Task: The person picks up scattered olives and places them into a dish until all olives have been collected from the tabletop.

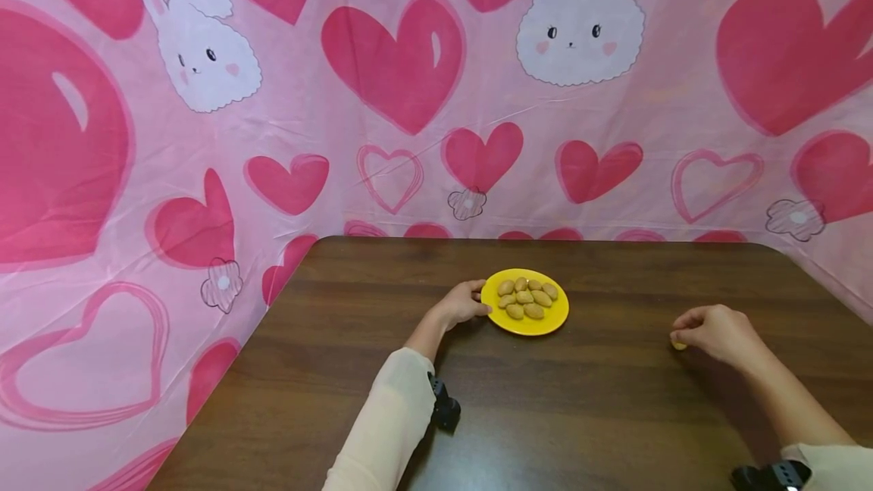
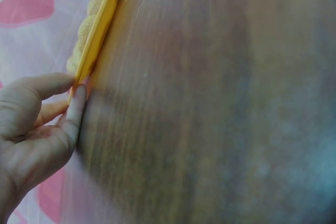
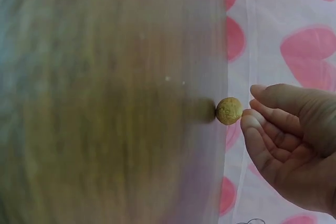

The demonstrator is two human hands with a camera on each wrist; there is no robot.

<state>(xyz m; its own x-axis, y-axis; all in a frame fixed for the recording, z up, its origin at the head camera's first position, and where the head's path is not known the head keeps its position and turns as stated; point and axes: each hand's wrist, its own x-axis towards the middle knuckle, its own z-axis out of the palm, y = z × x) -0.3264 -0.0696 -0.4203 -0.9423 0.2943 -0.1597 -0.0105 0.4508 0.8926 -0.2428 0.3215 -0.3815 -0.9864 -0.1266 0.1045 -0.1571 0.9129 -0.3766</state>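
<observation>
My left hand (image 1: 461,304) pinches the left rim of a yellow plate (image 1: 559,317), with fingers both above and below the edge in the left wrist view. Several tan, oval, nut-like pieces (image 1: 524,298) lie on the plate in a loose cluster. Well to the right, my right hand (image 1: 719,333) is lowered over one more nut-like piece (image 3: 229,110), which has a rough, wrinkled surface and stands on the table. In the right wrist view the thumb and fingertips are parted just above this piece, very close to it.
A dark brown wooden table (image 1: 580,415) spreads under both hands. Behind it and along the left hangs a pink cloth (image 1: 300,97) with hearts and rabbits. Black wrist cameras (image 1: 445,404) are strapped over both light sleeves.
</observation>
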